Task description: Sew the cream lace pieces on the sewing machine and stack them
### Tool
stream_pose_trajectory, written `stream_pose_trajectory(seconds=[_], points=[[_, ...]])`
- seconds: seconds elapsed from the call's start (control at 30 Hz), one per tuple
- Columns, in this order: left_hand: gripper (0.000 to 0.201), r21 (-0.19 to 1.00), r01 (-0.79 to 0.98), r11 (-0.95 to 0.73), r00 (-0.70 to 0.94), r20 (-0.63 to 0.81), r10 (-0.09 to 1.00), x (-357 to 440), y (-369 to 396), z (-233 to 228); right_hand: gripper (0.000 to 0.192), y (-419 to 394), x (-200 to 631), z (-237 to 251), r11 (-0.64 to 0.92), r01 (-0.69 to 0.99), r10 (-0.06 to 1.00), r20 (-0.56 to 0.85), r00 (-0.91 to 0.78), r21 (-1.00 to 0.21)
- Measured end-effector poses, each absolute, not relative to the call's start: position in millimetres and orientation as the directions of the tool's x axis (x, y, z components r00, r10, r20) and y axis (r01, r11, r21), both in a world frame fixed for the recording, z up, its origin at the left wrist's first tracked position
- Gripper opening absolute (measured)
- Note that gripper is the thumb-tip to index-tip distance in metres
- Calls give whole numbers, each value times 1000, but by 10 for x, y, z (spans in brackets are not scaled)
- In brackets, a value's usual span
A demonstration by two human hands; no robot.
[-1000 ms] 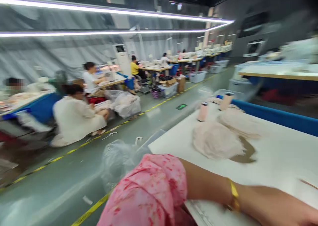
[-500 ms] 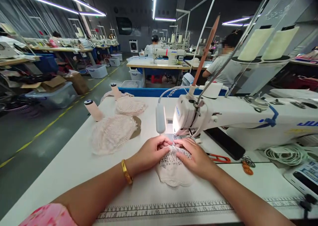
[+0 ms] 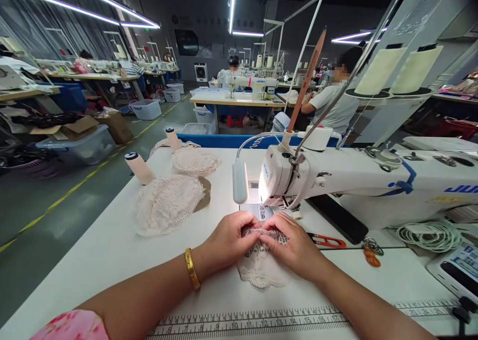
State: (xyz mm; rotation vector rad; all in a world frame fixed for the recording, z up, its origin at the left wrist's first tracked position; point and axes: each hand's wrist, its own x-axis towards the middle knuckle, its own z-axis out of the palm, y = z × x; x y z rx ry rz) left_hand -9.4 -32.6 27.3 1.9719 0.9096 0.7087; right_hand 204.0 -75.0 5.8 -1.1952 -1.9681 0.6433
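Observation:
My left hand (image 3: 227,240) and my right hand (image 3: 293,245) meet over a small piece of pale lace fabric (image 3: 261,270) lying on the white table (image 3: 112,250). The fingers of both hands pinch its top edge, just in front of the needle area of the white sewing machine (image 3: 336,175). A gold bangle (image 3: 191,269) sits on my left wrist. The machine's lamp (image 3: 239,180) hangs above my left hand.
Two stacks of lace pieces (image 3: 168,203) and two pink thread cones (image 3: 138,168) lie at the table's left. Red-handled snips (image 3: 326,240) rest right of my right hand. A printed ruler (image 3: 261,320) runs along the near edge. Other people sit at machines behind.
One second ago the view pointed left across the aisle; it then swung to the machine. Since half a second ago both hands have drawn the lace slightly back from the needle.

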Motion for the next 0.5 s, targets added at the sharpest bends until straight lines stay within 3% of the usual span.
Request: stream_pose_trajectory(seconds=[0.2, 0.3, 0.4, 0.5], points=[[16, 834, 350, -426, 573, 169, 802, -69, -362, 287, 20, -748, 2018, 57, 521, 544, 853, 420, -309, -658], [17, 858, 272, -436, 585, 213, 783, -71, -365, 252, 20, -733, 2015, 52, 554, 565, 829, 466, -309, -611], [14, 900, 205, -384, 592, 198, 781, -72, -352, 199, 19, -746, 2042, 59, 576, 580, 812, 488, -322, -576], [16, 895, 256, -364, 565, 167, 808, -40, -386, 203, 24, -840, 2066, 96, 607, 585, 786, 515, -341, -538]])
